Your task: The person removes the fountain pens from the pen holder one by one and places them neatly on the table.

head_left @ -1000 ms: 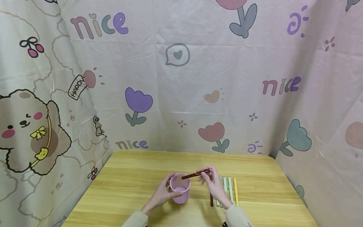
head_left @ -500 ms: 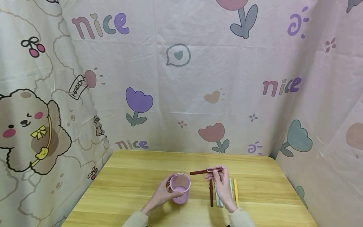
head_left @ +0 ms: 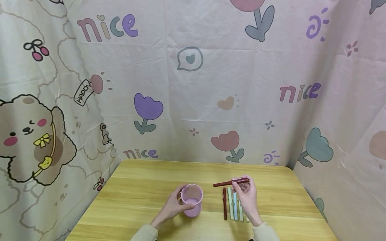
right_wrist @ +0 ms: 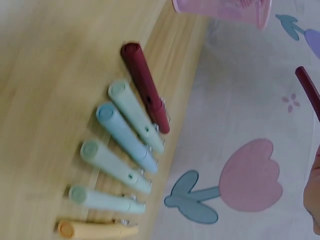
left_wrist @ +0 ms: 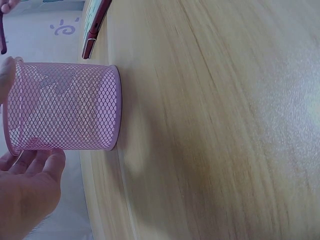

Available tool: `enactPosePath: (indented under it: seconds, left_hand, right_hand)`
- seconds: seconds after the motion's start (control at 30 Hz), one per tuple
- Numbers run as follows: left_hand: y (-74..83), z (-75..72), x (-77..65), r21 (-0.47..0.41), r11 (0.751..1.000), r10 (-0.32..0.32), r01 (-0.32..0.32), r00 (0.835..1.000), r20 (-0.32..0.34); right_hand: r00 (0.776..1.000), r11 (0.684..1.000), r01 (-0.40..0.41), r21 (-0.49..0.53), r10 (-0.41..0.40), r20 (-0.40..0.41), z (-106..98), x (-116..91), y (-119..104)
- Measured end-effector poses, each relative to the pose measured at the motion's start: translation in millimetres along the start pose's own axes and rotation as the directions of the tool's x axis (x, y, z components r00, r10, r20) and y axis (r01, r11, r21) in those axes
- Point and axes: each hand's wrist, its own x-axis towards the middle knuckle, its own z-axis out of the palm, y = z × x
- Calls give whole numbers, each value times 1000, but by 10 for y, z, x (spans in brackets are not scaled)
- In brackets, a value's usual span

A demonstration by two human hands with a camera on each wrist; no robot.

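Observation:
My left hand grips a pink mesh pen cup from its left side, thumb across the front and fingers behind. In the left wrist view the cup's mesh wall shows upright, its mouth uncovered. To the right of the cup, my right hand pinches a dark red pen by its clip end. That pen lies nearly level, its bare end towards the cup. Below the right hand is a row of pens: dark red, pale green, light blue and yellow among them.
The wooden table carries the cup and the pens. A printed cloth hangs behind it and along both sides. My right hand and wrist partly cover the right-hand pens of the row in the head view.
My right hand has carried the dark red pen away from over the cup's mouth, rightward above the row of pens. My left hand and the cup have stayed put.

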Motion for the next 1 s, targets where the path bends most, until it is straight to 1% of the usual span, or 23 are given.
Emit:
enactPosePath:
  seconds: [0.13, 0.3, 0.47, 0.63, 0.87, 1.0]
  left_hand:
    - [-12, -1, 3, -6, 1000, -4, 4, 1000, 5]
    - [-19, -4, 4, -9, 1000, -6, 6, 1000, 8]
    - [-17, -5, 3, -7, 1000, -5, 5, 1000, 10]
    - [-9, -3, 0, 3, 1000, -6, 6, 1000, 5]
    - [-5, 0, -2, 9, 1000, -10, 10, 1000, 3]
    - [1, -1, -4, 3, 1000, -11, 11, 1000, 7]
  right_hand:
    - [999, 997, -34, -64, 32, -30, -121, 22, -31]
    - [997, 995, -46, -92, 41, -63, -272, 54, -35]
    - [996, 992, -63, -109, 55, -75, -404, 82, -28]
    - [994, 984, -66, -168, 50, -102, -524, 113, 11]
    - [990, 957, -86, -278, 52, -130, -695, 138, 88]
    - [992, 940, -98, -327, 65, -111, -783, 149, 125]
